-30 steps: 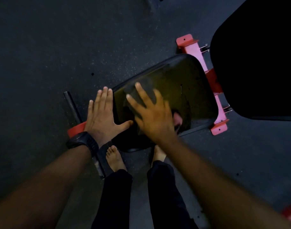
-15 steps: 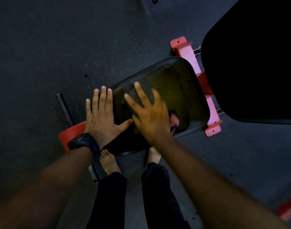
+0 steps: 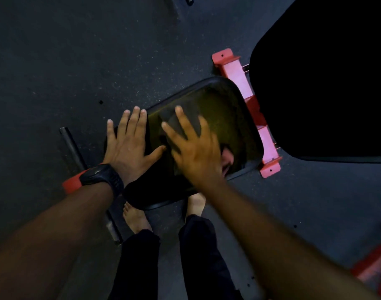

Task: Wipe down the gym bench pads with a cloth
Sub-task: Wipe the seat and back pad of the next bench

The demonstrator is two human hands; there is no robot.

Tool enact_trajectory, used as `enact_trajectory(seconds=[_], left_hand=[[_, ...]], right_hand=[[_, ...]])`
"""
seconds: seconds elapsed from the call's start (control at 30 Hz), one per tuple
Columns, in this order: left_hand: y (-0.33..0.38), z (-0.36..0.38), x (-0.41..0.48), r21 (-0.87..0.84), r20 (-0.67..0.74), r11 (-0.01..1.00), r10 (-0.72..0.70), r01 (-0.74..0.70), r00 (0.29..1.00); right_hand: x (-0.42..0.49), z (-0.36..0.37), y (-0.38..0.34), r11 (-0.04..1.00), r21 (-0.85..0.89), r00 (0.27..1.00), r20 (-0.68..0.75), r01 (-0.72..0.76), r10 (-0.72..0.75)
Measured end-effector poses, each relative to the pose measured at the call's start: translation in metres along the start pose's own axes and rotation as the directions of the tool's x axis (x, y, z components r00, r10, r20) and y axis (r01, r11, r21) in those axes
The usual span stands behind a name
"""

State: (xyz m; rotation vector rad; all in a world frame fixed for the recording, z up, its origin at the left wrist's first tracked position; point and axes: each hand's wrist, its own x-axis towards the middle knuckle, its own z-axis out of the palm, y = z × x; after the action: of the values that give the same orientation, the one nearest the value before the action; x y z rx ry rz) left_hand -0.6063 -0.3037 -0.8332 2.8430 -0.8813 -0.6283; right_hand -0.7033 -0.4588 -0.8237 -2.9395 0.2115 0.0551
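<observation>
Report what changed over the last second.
The right hand, flat on the cloth, slid slightly along the seat pad toward the red frame. Nothing was gripped or released. The left hand stays flat on the pad's edge; the pad has not moved.

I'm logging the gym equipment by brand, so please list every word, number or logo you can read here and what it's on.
No text can be read anywhere.
The watch face is dark and shows no legible digits.
The seat pad, the back pad and the red frame bear no visible label or brand.
</observation>
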Motion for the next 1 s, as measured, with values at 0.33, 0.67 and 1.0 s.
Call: enact_trajectory(seconds=[0.33,0.67,1.0], left_hand=[[0.009,0.0,0.001,0.06,-0.015,0.998,-0.017,0.018,1.0],[0.015,-0.001,0.007,0.084,-0.005,0.996,0.014,-0.014,1.0],[0.022,0.006,0.004,0.052,-0.024,0.999,-0.006,0.007,1.0]], right_hand=[[-0.043,-0.009,0.021,0.921,-0.155,0.933,-0.032,-0.358,0.358],[0.044,-0.022,0.084,0.977,-0.054,0.973,-0.115,-0.205,0.198],[-0.034,-0.003,0.013,0.987,0.066,0.988,-0.039,-0.149,0.152]])
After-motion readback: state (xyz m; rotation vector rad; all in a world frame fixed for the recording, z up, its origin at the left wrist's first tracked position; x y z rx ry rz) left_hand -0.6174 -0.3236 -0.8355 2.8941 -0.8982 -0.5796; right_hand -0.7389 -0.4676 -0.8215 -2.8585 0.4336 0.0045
